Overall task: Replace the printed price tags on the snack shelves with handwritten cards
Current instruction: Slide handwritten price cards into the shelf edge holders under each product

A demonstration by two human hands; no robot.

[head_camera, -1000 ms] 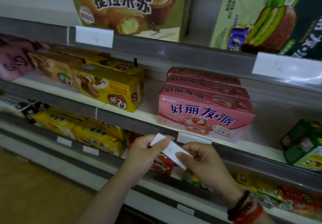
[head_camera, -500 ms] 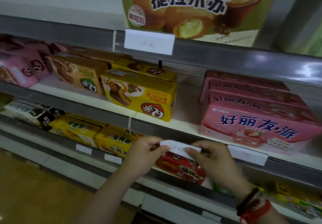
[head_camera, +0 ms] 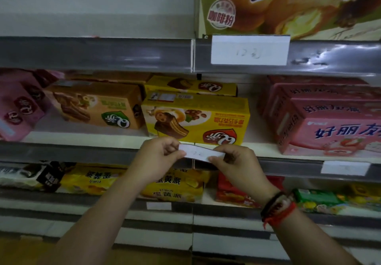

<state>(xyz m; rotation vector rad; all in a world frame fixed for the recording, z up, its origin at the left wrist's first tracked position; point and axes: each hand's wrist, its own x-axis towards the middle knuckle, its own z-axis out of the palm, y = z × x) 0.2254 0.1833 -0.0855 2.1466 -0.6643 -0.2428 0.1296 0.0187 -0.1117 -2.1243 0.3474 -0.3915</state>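
Observation:
A small white handwritten card (head_camera: 199,153) is held level against the grey rail (head_camera: 82,153) of the middle shelf, just below a yellow cake box (head_camera: 198,120). My left hand (head_camera: 162,159) pinches the card's left end and my right hand (head_camera: 237,163) pinches its right end. Faint pencil marks show on the card. Other white cards sit in the rails: one on the top rail (head_camera: 249,50), one at the right of the middle rail (head_camera: 345,168), one on the lower rail (head_camera: 158,205).
Snack boxes fill the shelves: an orange box (head_camera: 97,106), pink boxes (head_camera: 329,124) at right, pink packs (head_camera: 18,104) at far left, yellow packs (head_camera: 171,188) and a red pack (head_camera: 237,192) below. A large green-brown carton (head_camera: 288,5) stands on top.
My view and hands shifted left along the shelf, from the pink boxes to the yellow box. The card went from tilted to level and was raised onto the middle rail.

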